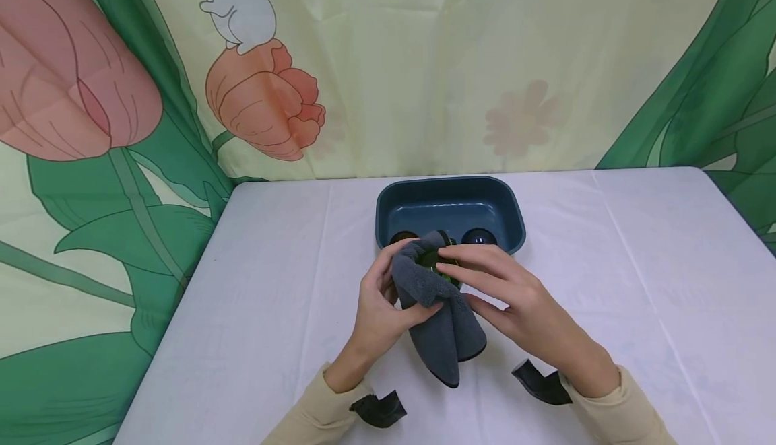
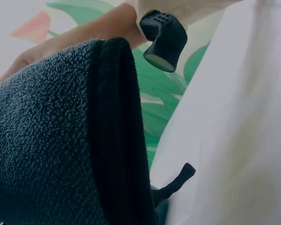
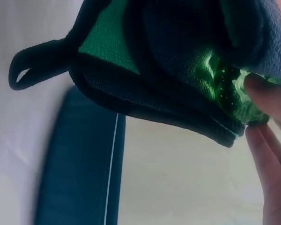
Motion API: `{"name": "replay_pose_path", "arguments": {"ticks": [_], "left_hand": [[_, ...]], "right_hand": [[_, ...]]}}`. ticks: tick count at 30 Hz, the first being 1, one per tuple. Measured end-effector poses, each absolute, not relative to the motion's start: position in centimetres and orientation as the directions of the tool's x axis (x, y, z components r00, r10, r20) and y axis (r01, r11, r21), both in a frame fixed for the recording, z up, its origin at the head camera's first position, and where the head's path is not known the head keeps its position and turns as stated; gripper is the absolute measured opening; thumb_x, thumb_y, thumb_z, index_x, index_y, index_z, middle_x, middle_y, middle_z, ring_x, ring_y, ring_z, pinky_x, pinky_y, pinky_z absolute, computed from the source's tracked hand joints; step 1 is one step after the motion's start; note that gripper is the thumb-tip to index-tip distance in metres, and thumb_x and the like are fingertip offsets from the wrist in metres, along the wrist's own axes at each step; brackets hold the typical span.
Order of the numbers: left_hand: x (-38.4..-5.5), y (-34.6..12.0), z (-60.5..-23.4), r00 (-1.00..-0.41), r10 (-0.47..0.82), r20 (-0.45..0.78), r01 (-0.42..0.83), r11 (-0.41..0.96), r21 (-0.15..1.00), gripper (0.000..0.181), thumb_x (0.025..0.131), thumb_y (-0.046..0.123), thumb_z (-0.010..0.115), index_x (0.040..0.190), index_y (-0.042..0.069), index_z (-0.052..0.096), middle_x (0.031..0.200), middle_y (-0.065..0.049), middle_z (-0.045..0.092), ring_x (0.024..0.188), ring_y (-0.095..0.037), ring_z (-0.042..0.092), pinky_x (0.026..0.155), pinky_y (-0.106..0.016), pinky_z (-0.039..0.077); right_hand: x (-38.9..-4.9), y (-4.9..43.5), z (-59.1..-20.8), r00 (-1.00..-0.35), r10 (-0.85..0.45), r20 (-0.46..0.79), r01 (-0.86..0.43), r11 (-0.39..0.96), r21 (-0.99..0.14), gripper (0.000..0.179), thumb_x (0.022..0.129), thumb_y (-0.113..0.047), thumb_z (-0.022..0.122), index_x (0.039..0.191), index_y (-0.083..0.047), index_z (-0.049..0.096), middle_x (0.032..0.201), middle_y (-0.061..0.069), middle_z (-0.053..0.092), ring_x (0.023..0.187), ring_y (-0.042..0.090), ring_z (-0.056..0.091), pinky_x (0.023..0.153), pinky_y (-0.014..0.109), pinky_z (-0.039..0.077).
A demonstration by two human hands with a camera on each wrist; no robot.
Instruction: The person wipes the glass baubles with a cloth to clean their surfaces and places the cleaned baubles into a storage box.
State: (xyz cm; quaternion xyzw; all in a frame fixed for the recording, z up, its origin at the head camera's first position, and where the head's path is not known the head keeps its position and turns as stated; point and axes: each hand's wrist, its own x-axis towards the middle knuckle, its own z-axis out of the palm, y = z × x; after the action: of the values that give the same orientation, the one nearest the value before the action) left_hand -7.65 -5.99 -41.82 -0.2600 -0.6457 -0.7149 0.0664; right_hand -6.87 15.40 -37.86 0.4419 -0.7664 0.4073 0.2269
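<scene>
My left hand (image 1: pixel 378 310) grips a dark grey-blue towel (image 1: pixel 433 330), bunched around a shiny green glass piece (image 1: pixel 429 258). Two corners of the cloth hang toward me. On the right side, my right hand (image 1: pixel 515 293) pinches the edge of the glass, thumb on one face and fingers on the other in the right wrist view. Much of the glass (image 3: pixel 232 93) is hidden by cloth and fingers, so its full shape cannot be told. The towel's dark bound edge (image 2: pixel 119 131) fills much of the left wrist view.
Behind the hands stands a dark blue tray (image 1: pixel 448 213). A dark blue round thing (image 1: pixel 479 236) and a brownish round thing (image 1: pixel 403 236) lie at its near side. White cloth (image 1: pixel 291 283) covers the table. A printed curtain (image 1: pixel 412 81) hangs behind it.
</scene>
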Motion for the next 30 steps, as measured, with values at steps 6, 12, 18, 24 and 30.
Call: {"name": "replay_pose_path", "arguments": {"ticks": [6,12,18,24,30], "left_hand": [[-7.71,-5.93,-41.92,-0.863,0.241,0.445,0.417,-0.158,0.895,0.073,0.083,0.031,0.081,0.140,0.000,0.047,0.132,-0.024,0.057,0.116,-0.024,0.062,0.102,-0.036,0.051],[-7.69,-6.03,-41.91,-0.861,0.252,0.442,0.413,-0.162,0.896,0.076,0.082,0.034,0.081,0.140,0.001,0.046,0.132,-0.024,0.057,0.116,-0.024,0.061,0.102,-0.035,0.051],[-7.69,-6.13,-41.83,-0.850,0.265,0.455,0.425,-0.166,0.890,0.077,0.082,0.034,0.081,0.142,0.001,0.044,0.135,-0.024,0.055,0.118,-0.022,0.060,0.103,-0.034,0.050],[-7.79,-6.09,-41.87,-0.852,0.244,0.464,0.436,-0.161,0.885,0.073,0.084,0.033,0.080,0.140,0.000,0.047,0.134,-0.024,0.056,0.117,-0.023,0.062,0.103,-0.036,0.050],[-7.87,-6.03,-41.95,-0.866,0.220,0.449,0.425,-0.149,0.893,0.074,0.083,0.035,0.080,0.139,-0.001,0.048,0.132,-0.024,0.058,0.116,-0.021,0.062,0.101,-0.035,0.051]], "right_hand": [[-6.83,15.32,-37.84,-0.509,-0.489,0.708,-0.861,0.299,-0.411,0.040,0.104,-0.031,0.049,0.127,-0.003,0.066,0.133,0.013,0.060,0.124,0.023,0.054,0.105,0.017,0.042],[-6.68,15.29,-37.75,-0.518,-0.486,0.704,-0.855,0.313,-0.413,0.042,0.104,-0.032,0.048,0.129,-0.002,0.065,0.133,0.014,0.060,0.121,0.023,0.055,0.103,0.016,0.044],[-6.35,15.40,-37.93,-0.652,-0.446,0.613,-0.757,0.337,-0.560,0.052,0.086,-0.008,0.076,0.136,-0.005,0.060,0.135,0.011,0.059,0.125,0.016,0.054,0.101,0.014,0.044],[-6.28,15.40,-38.10,-0.738,-0.404,0.540,-0.671,0.359,-0.648,0.074,0.069,0.014,0.082,0.137,-0.008,0.060,0.135,0.008,0.060,0.126,0.011,0.055,0.099,0.015,0.047],[-6.54,15.60,-38.19,-0.689,-0.441,0.576,-0.723,0.355,-0.593,0.061,0.081,-0.005,0.081,0.138,-0.008,0.058,0.141,0.007,0.057,0.132,0.015,0.051,0.105,0.015,0.042]]}}
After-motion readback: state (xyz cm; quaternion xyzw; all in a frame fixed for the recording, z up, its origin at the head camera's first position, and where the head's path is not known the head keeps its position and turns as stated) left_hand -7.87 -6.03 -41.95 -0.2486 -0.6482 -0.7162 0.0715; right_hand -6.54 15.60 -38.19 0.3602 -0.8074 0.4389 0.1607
